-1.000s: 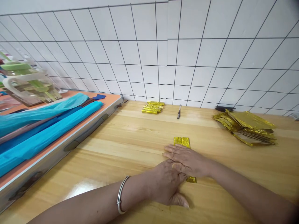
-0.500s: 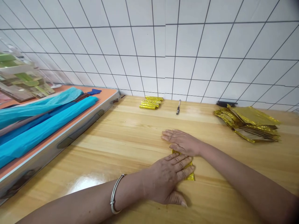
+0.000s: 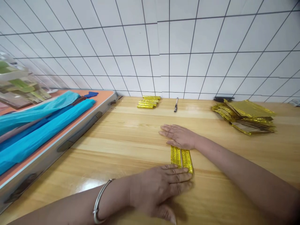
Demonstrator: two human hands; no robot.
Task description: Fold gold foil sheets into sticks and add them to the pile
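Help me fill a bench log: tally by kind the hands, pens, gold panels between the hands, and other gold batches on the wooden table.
Hands: 2 (left hand, right hand)
Pens: 1
Gold panels: 2
Gold batches: 2 (narrow strips, sheet stack)
Total: 7

- I have my left arm [image 3: 70,203] coming in from the near left, its forearm slanting toward the middle.
- My left hand [image 3: 161,187] is palm down, fingers straight and pointing right, its thumb jutting out on the near side.
- I see my right arm [image 3: 239,168] reaching in from the near right.
- My right hand [image 3: 179,137] sits farther off, palm down, fingers extended left, thumb on its near side.
- Both my hands are flattened, apart.
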